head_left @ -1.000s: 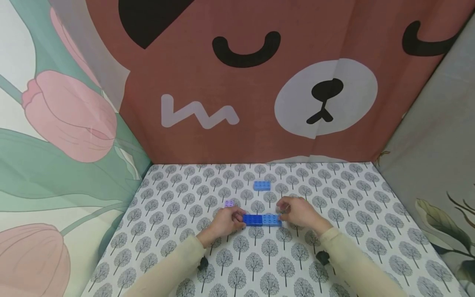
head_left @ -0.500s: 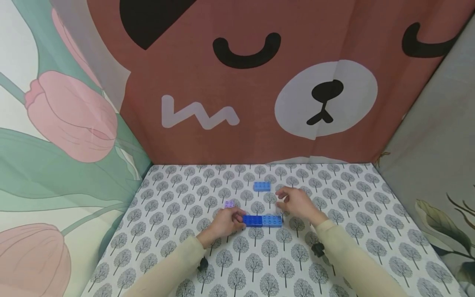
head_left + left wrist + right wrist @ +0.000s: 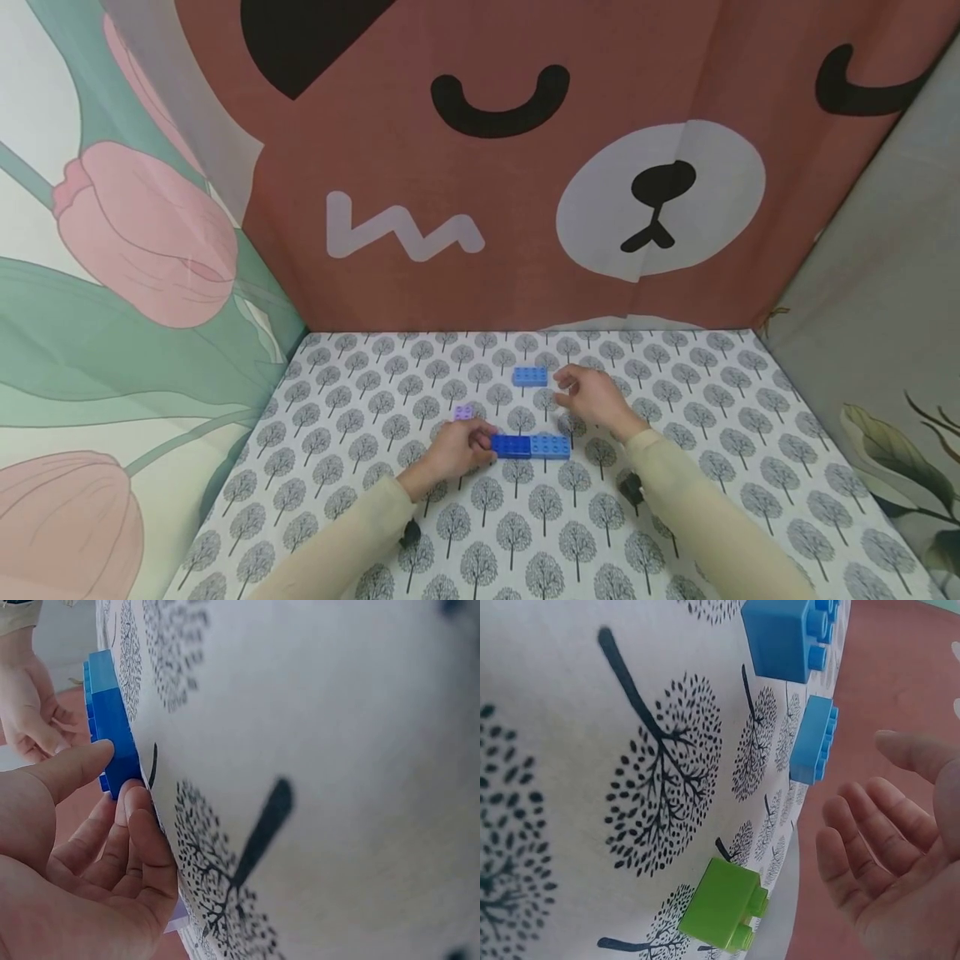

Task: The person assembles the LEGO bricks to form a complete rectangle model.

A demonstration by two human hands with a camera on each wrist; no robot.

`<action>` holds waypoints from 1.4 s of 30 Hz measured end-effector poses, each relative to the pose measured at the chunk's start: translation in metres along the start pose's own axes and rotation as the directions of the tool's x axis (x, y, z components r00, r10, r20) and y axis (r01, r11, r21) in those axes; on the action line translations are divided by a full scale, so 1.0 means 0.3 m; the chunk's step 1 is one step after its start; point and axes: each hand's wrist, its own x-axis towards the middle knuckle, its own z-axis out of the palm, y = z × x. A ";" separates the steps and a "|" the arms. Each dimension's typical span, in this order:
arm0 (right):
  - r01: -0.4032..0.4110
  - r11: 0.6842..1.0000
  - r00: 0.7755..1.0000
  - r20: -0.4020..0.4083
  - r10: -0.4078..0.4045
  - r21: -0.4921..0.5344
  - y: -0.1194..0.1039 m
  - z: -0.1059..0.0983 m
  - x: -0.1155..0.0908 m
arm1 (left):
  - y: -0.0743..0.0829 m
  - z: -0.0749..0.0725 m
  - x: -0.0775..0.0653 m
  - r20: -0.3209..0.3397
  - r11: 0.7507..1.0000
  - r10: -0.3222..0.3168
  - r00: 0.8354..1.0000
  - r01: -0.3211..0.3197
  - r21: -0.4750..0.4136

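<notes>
Left hand [image 3: 456, 448], lower centre of the head view: thumb and fingers pinch the free end of the dark brick [image 3: 512, 447]. Butted against its right end, in line, sits the near blue brick [image 3: 550, 447]; whether they are locked together, cannot tell. The end grip looks chosen to steady the pair while leaving the studs uncovered.

Right hand [image 3: 596, 396], right of centre: fingers loosely bent, thumb apart, nothing held. It hovers just right of the far blue brick [image 3: 530, 377], not touching. The gap between thumb and fingers seems shaped to suit a brick.

Outward: purple brick [image 3: 462, 413] just above the left hand. Green brick [image 3: 718, 900] at lower centre of the right wrist view; not made out in the head view, probably hidden by the right hand. All lie studs showing on the tree-print surface [image 3: 577, 550], below a red-brown backdrop [image 3: 637, 50].

Count: one dark blue, two light blue, one purple, one green; five bricks.
</notes>
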 end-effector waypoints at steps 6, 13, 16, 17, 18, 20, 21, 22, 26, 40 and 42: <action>-0.031 0.999 1.000 0.004 0.031 0.023 0.011 0.007 0.029 | 0.002 0.001 -0.001 0.000 1.000 -0.011 1.000 0.011 0.013; -0.051 0.998 0.998 0.030 0.050 0.034 0.017 0.014 0.053 | 0.005 0.001 0.002 0.004 1.000 -0.025 1.000 0.025 0.008; -0.069 0.997 0.997 0.044 0.067 0.045 0.015 0.015 0.063 | 0.007 -0.001 0.001 0.009 1.000 -0.029 1.000 0.029 0.003; -0.072 0.996 0.996 0.048 0.070 0.044 0.014 0.015 0.066 | 0.007 -0.001 0.001 0.011 1.000 -0.030 0.999 0.030 0.002; -0.075 0.996 0.996 0.050 0.073 0.044 0.014 0.015 0.069 | 0.008 -0.002 0.001 0.012 1.000 -0.027 1.000 0.027 -0.003; -0.079 0.996 0.996 0.057 0.076 0.049 0.013 0.016 0.076 | 0.008 -0.002 0.001 0.014 1.000 -0.024 1.000 0.024 -0.009; -0.078 0.996 0.995 0.058 0.075 0.047 0.013 0.016 0.079 | 0.007 -0.002 0.002 0.013 1.000 -0.022 1.000 0.022 -0.011; -0.083 0.995 0.995 0.059 0.080 0.048 0.014 0.018 0.082 | 0.008 -0.002 0.002 0.013 1.000 -0.024 1.000 0.024 -0.012; -0.089 0.994 0.994 0.067 0.085 0.062 0.016 0.022 0.097 | 0.011 -0.003 0.004 0.015 1.000 -0.024 1.000 0.024 -0.020; -0.113 0.991 0.989 0.106 0.104 0.077 0.022 0.036 0.136 | 0.018 -0.006 0.006 0.021 0.999 -0.028 0.999 0.028 -0.017; -0.118 0.990 0.988 0.111 0.109 0.076 0.024 0.041 0.143 | 0.017 -0.005 0.006 0.020 1.000 -0.026 0.999 0.026 -0.013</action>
